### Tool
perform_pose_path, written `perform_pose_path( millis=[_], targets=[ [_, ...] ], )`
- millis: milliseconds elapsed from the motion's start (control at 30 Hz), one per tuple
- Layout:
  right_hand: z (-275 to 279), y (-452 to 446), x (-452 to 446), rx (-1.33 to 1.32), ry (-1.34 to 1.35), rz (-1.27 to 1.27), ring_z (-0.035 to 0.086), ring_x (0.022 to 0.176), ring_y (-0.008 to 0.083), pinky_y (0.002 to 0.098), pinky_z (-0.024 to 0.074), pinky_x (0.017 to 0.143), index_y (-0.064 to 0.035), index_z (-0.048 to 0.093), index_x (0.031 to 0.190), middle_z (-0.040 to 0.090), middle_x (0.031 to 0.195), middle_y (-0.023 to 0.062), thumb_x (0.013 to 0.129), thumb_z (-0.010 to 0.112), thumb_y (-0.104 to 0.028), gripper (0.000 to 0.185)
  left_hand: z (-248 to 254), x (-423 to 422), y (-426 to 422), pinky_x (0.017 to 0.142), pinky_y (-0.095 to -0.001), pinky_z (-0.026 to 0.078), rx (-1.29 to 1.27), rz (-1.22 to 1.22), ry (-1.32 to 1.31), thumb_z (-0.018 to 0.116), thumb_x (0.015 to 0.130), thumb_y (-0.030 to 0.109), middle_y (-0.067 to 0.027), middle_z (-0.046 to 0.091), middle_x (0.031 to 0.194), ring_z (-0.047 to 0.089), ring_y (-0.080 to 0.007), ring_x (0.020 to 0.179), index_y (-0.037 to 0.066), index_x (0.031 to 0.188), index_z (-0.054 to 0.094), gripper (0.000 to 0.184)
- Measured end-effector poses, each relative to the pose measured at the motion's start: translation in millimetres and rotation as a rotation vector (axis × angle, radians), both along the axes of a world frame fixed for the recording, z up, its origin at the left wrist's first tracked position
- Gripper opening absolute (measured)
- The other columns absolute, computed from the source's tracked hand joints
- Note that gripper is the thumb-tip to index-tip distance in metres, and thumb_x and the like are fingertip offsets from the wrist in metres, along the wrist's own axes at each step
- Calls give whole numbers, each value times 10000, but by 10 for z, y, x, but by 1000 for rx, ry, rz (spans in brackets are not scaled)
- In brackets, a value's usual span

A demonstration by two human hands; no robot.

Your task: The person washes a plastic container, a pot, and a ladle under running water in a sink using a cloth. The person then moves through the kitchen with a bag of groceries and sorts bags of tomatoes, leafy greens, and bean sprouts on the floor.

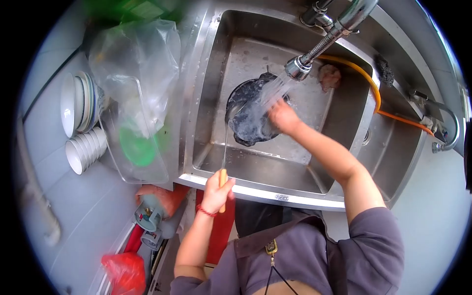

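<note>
Head view: clear water spray (277,91) partly hid the right hand (283,116), whose grip I could not tell; the left hand (216,193) was clamped on a long yellow-handled metal utensil (223,175), its far end indistinct inside a round black pot (251,132) in a stainless-steel sink (275,164)

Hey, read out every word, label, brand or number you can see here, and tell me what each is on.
No text can be read.
Small label on the sink's front rim: too small to read.
Pendant on the person's chest: too small to tell whether its marks are letters.
Blurred green object at top left: can't tell whether it bears writing.
</note>
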State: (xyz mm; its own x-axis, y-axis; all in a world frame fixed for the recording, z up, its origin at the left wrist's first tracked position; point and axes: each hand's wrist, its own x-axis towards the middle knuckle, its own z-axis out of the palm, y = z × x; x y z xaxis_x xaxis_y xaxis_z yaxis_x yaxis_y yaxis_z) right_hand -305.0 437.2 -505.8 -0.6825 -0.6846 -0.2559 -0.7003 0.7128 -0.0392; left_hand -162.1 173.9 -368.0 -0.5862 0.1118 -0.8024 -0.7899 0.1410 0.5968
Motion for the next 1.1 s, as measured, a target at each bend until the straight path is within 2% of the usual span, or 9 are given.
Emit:
perform_pose_path(
  millis=[133, 233, 333, 533, 633, 733, 867, 1000, 1100],
  targets=[
    [-214, -466, 451, -22, -469, -213, 595, 872, 306, 379, 496, 734, -46, 622, 817, 615, 913, 160, 693, 538, -170, 195, -612, -267, 265, 828, -397, 420, -618, -148, 673, 613, 802, 146, -188, 557, 910, 528, -359, 918, -15, 887, 570, 188],
    [-101, -927, 359, -208, -708, -644, 637, 832, 321, 385, 509, 735, -13, 655, 773, 646, 852, 205, 711, 518, -176, 221, -1049, -482, 399, 814, -381, 434, -396, 139, 347, 578, 826, 158, -204, 577, 1001, 560, -353, 908, 21, 1131, 529, 338],
    [-537, -1326, 35, -239, -605, -525, 632, 850, 321, 385, 510, 739, -7, 655, 752, 643, 857, 203, 730, 500, -160, 220, -1126, -611, 470, 818, -381, 437, -363, 142, 256, 547, 854, 204, -225, 577, 1065, 570, -360, 942, 53, 1265, 456, 448],
    [-761, -1655, 87, -1106, -196, -1543, 591, 923, 396, 381, 488, 792, 20, 646, 838, 599, 919, 281, 783, 450, -152, 267, -1148, -691, 469, 812, -401, 446, -462, -16, 422, 508, 874, 282, -249, 592, 1047, 573, -388, 974, 86, 1336, 392, 515],
    [-1158, -1275, 545, -912, -287, -1034, 547, 995, 416, 413, 404, 911, 82, 571, 968, 577, 969, 305, 847, 398, -214, 364, -1310, -775, 520, 777, -427, 467, -587, -16, 419, 509, 867, 219, -258, 589, 1035, 580, -406, 926, 69, 1328, 393, 498],
    [-723, -544, 239, -8, -841, -79, 587, 959, 355, 421, 464, 831, -33, 628, 978, 620, 1007, 201, 835, 412, -234, 328, -1497, -775, 523, 772, -435, 466, -669, -28, 554, 534, 838, 148, -266, 591, 1005, 580, -411, 907, 38, 1299, 416, 489],
    [-6, -268, -366, 660, -669, 254, 553, 1093, 230, 406, 431, 874, -119, 675, 1017, 613, 1153, 29, 829, 498, -244, 287, -1521, -888, 628, 778, -438, 464, -694, -16, 643, 554, 798, 63, -264, 584, 1003, 569, -418, 909, -1, 1286, 411, 513],
    [-377, 134, -553, 474, -178, 286, 355, 1279, 215, 442, 182, 1077, -120, 588, 1176, 506, 1295, 74, 846, 467, -199, 360, -1550, -1213, 710, 752, -436, 470, -679, -114, 680, 562, 788, 52, -244, 596, 977, 581, -398, 883, 32, 1262, 451, 487],
    [-48, 330, -368, 476, -182, 210, 464, 1195, 244, 405, 307, 1031, -114, 548, 1219, 551, 1228, 126, 824, 493, -226, 414, -1576, -1471, 816, 734, -437, 477, -681, -177, 705, 556, 797, 67, -220, 597, 951, 582, -387, 868, 76, 1248, 474, 458]
  ],
)
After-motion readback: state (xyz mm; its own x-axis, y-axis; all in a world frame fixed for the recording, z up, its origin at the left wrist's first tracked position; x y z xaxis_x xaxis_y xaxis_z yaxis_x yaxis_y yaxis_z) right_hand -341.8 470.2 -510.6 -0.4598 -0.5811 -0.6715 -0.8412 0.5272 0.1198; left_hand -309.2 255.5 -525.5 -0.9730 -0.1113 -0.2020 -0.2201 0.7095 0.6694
